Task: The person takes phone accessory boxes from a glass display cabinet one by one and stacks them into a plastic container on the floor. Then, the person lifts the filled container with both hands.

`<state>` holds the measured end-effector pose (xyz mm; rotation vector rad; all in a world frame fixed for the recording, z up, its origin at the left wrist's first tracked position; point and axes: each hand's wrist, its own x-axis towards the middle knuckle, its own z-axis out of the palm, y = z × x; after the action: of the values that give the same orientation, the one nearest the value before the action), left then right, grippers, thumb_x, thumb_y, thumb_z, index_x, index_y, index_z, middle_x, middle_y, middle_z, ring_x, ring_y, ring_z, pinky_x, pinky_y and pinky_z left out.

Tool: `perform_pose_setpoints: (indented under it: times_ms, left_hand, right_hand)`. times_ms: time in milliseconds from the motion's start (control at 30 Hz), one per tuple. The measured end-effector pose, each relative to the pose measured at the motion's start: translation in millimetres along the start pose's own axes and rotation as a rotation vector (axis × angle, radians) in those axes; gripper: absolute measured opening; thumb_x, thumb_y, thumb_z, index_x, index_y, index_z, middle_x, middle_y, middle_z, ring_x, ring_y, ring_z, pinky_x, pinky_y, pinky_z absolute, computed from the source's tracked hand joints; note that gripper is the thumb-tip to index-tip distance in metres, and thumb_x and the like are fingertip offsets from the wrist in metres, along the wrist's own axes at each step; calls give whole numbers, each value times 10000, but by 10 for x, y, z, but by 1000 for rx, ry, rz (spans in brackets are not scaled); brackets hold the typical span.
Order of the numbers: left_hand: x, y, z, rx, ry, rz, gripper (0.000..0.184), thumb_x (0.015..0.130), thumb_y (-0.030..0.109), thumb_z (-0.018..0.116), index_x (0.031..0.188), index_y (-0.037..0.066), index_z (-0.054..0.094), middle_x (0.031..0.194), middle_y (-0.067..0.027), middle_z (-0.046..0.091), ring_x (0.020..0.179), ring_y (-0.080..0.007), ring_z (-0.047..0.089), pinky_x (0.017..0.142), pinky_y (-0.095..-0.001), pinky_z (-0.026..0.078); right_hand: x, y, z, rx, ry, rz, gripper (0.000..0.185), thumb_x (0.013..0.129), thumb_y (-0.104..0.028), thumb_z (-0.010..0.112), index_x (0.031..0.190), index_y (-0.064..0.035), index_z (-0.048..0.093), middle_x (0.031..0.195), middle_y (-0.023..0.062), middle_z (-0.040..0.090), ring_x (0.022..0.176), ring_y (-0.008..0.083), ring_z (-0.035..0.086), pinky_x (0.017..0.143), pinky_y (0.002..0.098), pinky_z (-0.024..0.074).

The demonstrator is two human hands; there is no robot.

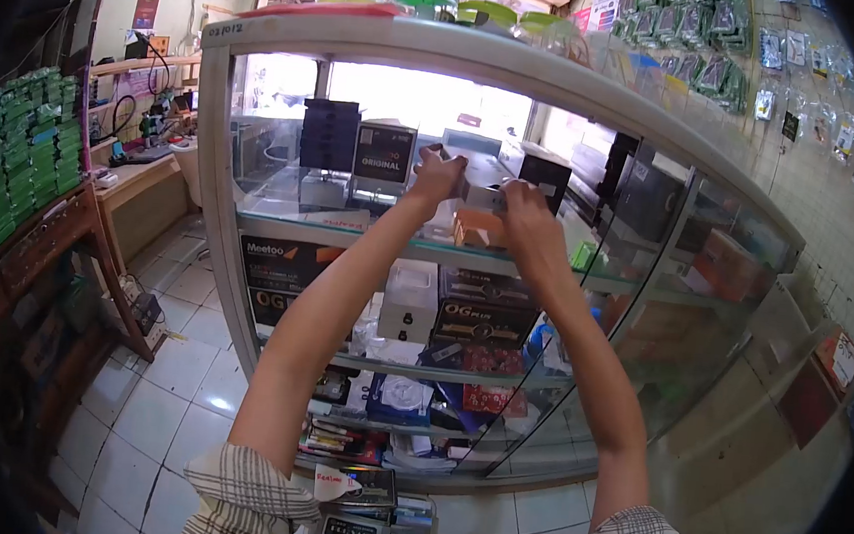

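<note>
Both of my arms reach into the upper shelf of a glass display case [393, 56]. My left hand [439, 176] is closed on the left end of a small grey box [480, 195], and its fingertips are partly hidden. At the box's right end, my right hand [528, 215] has its fingers curled over it. An orange box [480, 229] lies just below the grey one. To the left of my left hand stands a black box marked ORIGINAL [384, 153]. Behind my right hand is another black box [543, 174].
Stacked dark boxes [329, 135] stand on the upper shelf. Lower shelves hold an OG Plus box [487, 310] and a white box [409, 301]. A sliding glass door [637, 274] covers the right side. More boxes [356, 533] sit on the floor before me. Green packs [30, 150] are piled left.
</note>
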<state>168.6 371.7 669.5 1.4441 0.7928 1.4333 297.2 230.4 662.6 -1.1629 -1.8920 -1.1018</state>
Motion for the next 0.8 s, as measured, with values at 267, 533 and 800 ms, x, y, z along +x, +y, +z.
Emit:
perform_pose_setpoints:
  times_ms: [267, 533, 800]
  left_hand:
    - [-1474, 365, -213, -193, -46, 193, 717, 794, 249, 611, 1312, 84, 144, 1207, -180, 387, 1045, -238, 485, 829, -374, 463]
    - [-3106, -204, -593, -286, -33, 365, 507, 811, 156, 611, 1197, 31, 308, 1110, -128, 428, 943, -153, 507, 736, -283, 479]
    - [-4694, -1601, -1074, 119, 405, 239, 518, 766, 24, 626, 1180, 39, 316, 1143, -132, 367, 975, -182, 497, 796, -278, 444]
  right_hand:
    - [-808, -413, -798, 229, 137, -65, 368, 661, 44, 606, 996, -14, 465, 1093, 174, 507, 1091, 325, 479, 842, 382, 459]
    - [-2092, -1093, -982, 448, 350, 77, 507, 624, 155, 596, 1049, -117, 547, 1173, 140, 454, 1124, 322, 453, 859, 351, 444]
    - [-3540, -2364, -708, 1619, -27, 1121, 340, 857, 18, 397, 1176, -49, 496, 1189, 59, 481, 968, 98, 477, 750, 186, 406]
